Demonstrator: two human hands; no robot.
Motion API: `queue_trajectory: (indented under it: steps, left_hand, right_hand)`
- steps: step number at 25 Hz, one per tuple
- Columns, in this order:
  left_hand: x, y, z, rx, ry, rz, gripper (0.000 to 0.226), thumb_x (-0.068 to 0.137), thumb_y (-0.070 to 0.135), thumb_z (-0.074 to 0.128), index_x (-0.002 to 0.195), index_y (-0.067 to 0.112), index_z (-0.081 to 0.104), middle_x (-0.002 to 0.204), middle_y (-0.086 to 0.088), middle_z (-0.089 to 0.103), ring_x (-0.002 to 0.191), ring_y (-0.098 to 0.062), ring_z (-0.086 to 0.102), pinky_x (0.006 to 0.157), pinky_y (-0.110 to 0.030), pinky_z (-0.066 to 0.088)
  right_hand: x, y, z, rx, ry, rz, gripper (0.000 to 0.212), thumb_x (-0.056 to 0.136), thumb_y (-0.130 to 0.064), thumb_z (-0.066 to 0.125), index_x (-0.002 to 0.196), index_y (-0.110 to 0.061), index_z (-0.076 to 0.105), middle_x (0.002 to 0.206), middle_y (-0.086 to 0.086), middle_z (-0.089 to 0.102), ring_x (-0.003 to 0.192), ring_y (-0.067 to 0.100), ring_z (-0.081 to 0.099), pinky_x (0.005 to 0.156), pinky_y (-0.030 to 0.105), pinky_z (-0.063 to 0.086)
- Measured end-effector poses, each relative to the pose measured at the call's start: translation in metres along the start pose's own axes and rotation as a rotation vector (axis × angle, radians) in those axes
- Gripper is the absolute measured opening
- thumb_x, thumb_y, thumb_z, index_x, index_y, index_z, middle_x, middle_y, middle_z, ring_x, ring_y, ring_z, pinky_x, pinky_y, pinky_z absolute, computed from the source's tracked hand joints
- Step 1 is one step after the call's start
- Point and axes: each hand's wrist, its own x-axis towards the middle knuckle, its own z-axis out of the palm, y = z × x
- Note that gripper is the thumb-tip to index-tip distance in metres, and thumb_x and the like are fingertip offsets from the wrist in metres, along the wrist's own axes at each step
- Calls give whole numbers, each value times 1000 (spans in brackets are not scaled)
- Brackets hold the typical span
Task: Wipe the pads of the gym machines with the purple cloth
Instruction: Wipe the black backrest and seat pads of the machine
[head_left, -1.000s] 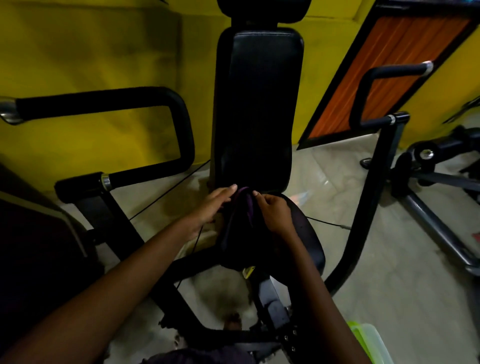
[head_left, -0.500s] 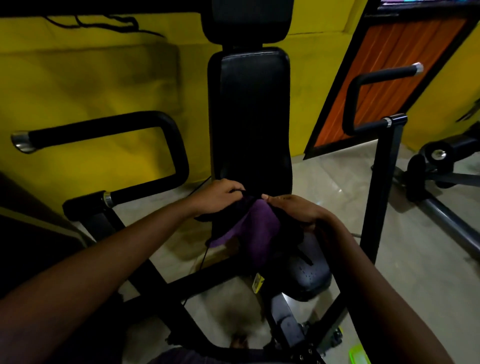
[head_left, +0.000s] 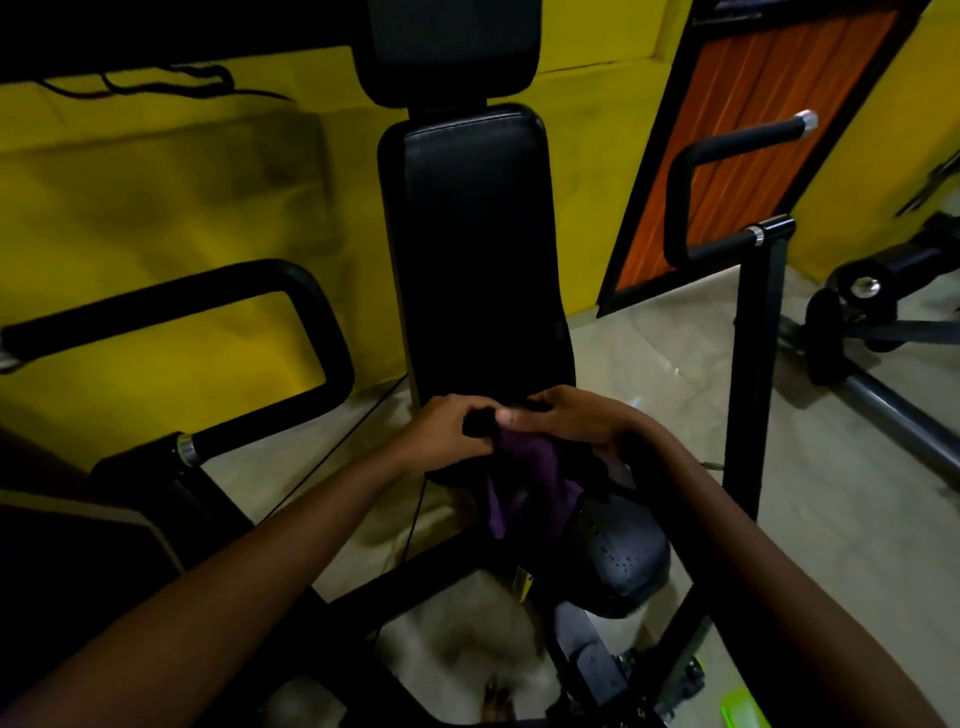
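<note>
Twice gripped, by curled fingers (head_left: 511, 415) of left hand (head_left: 447, 431) and right hand (head_left: 571, 421): purple cloth (head_left: 524, 483), bunched, hanging over the black seat pad (head_left: 623, 561). Just behind, upright back pad (head_left: 472, 249), headrest pad (head_left: 452, 41) above. Farther out, left handle (head_left: 171, 296), right handle (head_left: 727, 145), yellow wall (head_left: 156, 182), orange door (head_left: 779, 67).

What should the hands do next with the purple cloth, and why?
Probably press the cloth flat onto the back pad and stroke upward: the left hand and right hand grip it bunched at the pad's lower edge, dangling over the seat.
</note>
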Motion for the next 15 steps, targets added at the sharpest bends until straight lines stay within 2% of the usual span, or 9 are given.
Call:
queue_trajectory:
  steps: [1,3,5,7,8,10,11,13,15]
  left_hand:
    - [3,-5,-6,1,-57,31,40,78,15,71,117,14,61,114,-3,65,109,-15,61,95,-33,48]
    - [7,-7,-24,-16,-120,106,32,79,14,68,109,19,59,109,1,63,107,-12,60,94,-32,47]
    - [19,-13,-31,90,53,187,30,78,18,68,106,18,58,104,2,61,102,-16,60,90,-35,49]
    - [24,-14,-28,140,324,31,21,84,30,68,94,15,59,87,2,59,86,-18,60,79,-34,51]
    - [25,-7,-27,-11,317,-122,26,87,40,61,85,14,58,78,2,58,75,-18,59,72,-33,52]
    - [23,0,-26,-405,24,-422,40,89,52,51,79,14,58,70,0,56,63,-16,55,60,-27,48]
    - [20,4,-29,-452,-92,-464,38,90,50,52,82,14,60,71,0,57,62,-14,54,55,-23,43]
    - [22,-4,-38,-339,-191,-365,20,92,33,56,95,15,64,76,-1,60,65,-10,56,53,-18,40]
    - [25,-15,-50,-179,-200,-169,15,93,18,56,105,14,64,94,-6,67,85,-17,64,70,-21,49]
  right_hand:
    - [-2,1,-6,-113,-35,1,36,81,-38,69,106,-13,69,97,4,71,85,15,68,78,24,55]
    - [-6,2,-15,-257,-13,33,30,78,-36,72,100,-16,70,90,-1,70,77,8,66,69,15,53]
    - [-3,2,-10,-231,136,63,28,80,-36,70,97,-14,70,84,-2,68,68,3,61,57,8,47]
    - [5,3,10,-109,309,64,28,84,-33,67,99,-9,70,81,0,65,62,2,57,51,7,43]
    - [9,3,24,-47,357,38,29,86,-30,65,103,-6,68,82,2,65,63,3,56,51,8,42]
    - [18,-2,52,-11,348,-47,30,91,-20,59,114,-2,63,94,5,65,76,8,58,62,9,42]
    - [21,-5,63,-25,287,-92,28,92,-13,56,117,-1,60,101,5,63,86,10,57,69,11,43]
    - [20,-7,70,-98,201,-144,28,92,-3,51,119,-1,60,109,6,61,94,6,55,82,15,42]
    - [16,-5,62,-144,314,-147,29,91,-1,51,116,-7,64,113,4,64,84,-8,56,84,8,43]
